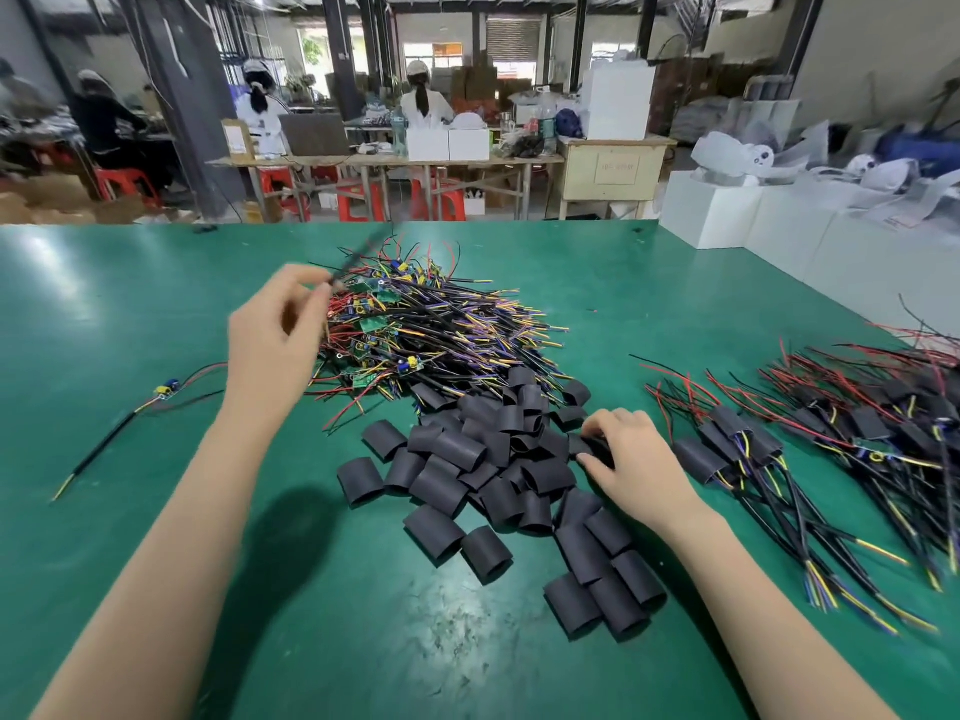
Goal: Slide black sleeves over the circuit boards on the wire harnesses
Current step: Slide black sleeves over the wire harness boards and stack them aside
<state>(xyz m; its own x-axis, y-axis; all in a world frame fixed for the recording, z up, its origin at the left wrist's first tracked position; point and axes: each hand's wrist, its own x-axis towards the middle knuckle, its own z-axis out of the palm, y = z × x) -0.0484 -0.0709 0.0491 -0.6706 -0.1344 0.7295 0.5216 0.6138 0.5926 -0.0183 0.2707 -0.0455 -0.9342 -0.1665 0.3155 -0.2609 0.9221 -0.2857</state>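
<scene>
Green-topped desk (130,314), glossy mat, seen from above and behind the hands. Left hand (278,335) raised above the desk toward its far middle, thumb and fingertips pinching a thin black wire (358,257) that runs up and away, blurred; the wire's far end cannot be made out. Just beyond that hand lies the big tangled heap of unsleeved wire harnesses (436,324): black, red, yellow and purple leads with small green circuit boards showing among them. Nearer, at the desk's middle, a loose pile of short black tube sleeves (493,459), flattened-oval in section, spreading toward the near edge, several lying apart from the main pile. Right hand (631,454) rests at the right side of that pile, fingers curled down onto one black sleeve (589,446); thumb and fingers appear to close on it, though the grip is partly hidden. Toward the right edge, a fanned bundle of finished harnesses with black sleeves fitted over their boards (810,444), leads pointing toward the near right corner. Toward the left edge, a single harness with a small bare board (166,391), lying well apart from the rest. Beyond the far edge: white boxes (727,210), red plastic stools (358,200), people seated at other benches.
</scene>
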